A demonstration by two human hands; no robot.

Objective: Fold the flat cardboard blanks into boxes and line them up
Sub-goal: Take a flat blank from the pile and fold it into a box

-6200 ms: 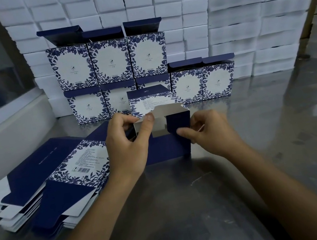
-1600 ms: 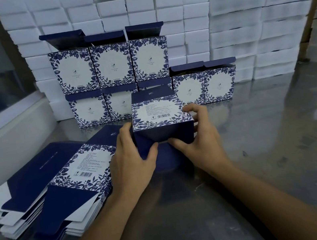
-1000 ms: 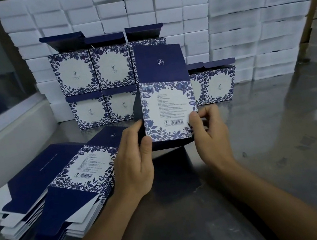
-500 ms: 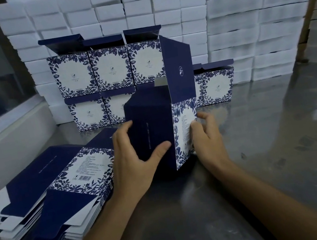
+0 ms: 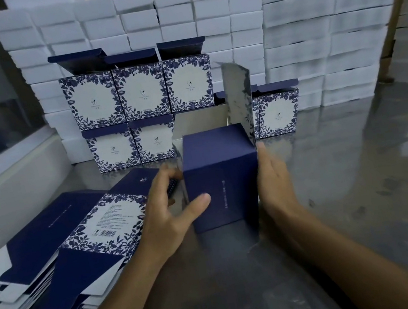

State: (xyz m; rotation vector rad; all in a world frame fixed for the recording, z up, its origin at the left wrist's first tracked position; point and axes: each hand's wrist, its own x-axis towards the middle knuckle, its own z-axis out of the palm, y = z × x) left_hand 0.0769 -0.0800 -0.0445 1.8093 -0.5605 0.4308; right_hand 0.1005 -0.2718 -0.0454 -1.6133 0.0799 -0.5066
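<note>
Already eight boxes (image 5: pixel 141 91) lined up, plenty of blanks (image 5: pixel 80 230) left.
Left hand (image 5: pixel 167 215) grips the newest box (image 5: pixel 222 178); right hand (image 5: pixel 273 177) presses flat against it, lid up.

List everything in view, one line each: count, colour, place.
box in hand: one, navy, upright at table centre, top flaps open
finished boxes: seven or so, blue-and-white floral, stacked in two rows behind; some hidden
flat blanks: a stack, count unclear, navy and white, table left
foam blocks: many, white, stacked along the back
table: one, grey metal
left hand: grips the box's left side, thumb on front
right hand: fingers straight, flat against the box's right side
</note>
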